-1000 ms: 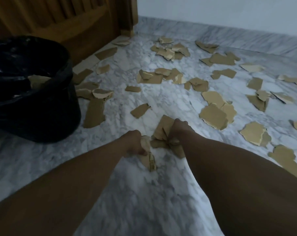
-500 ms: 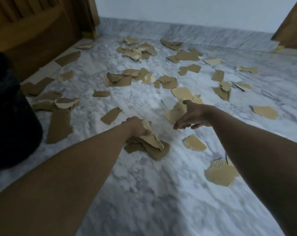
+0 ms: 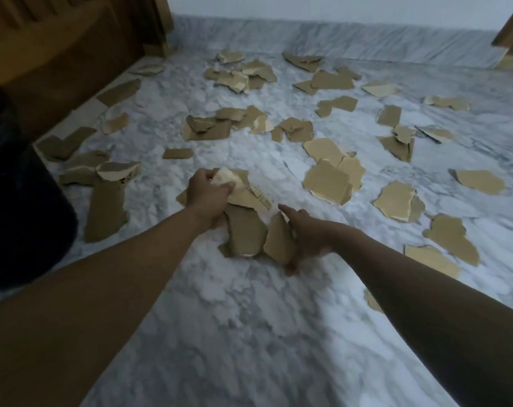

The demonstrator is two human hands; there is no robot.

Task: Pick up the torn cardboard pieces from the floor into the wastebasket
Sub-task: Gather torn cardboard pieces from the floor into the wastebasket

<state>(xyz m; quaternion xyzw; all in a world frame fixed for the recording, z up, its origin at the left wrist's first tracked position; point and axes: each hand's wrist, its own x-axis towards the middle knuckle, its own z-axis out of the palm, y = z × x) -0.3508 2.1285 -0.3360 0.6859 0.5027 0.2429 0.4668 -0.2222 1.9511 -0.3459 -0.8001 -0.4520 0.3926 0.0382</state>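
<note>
Brown torn cardboard pieces (image 3: 243,230) bunch under my left hand (image 3: 208,198), fingers curled round a pale scrap (image 3: 227,177); my right hand (image 3: 308,236) pinches 1 jagged brown piece (image 3: 278,239) by its edge. Others litter the grey-white marble floor (image 3: 249,333), bare nearest me; the black wastebasket (image 3: 20,201) stands far left.

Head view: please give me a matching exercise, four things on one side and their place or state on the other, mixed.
1 left hand
2 right hand
3 wastebasket
4 marble floor

A black, at the left edge
B grips a bundle of cardboard pieces
C strewn with torn scraps
D holds a single brown piece

Pairs: 1-B, 2-D, 3-A, 4-C
</note>
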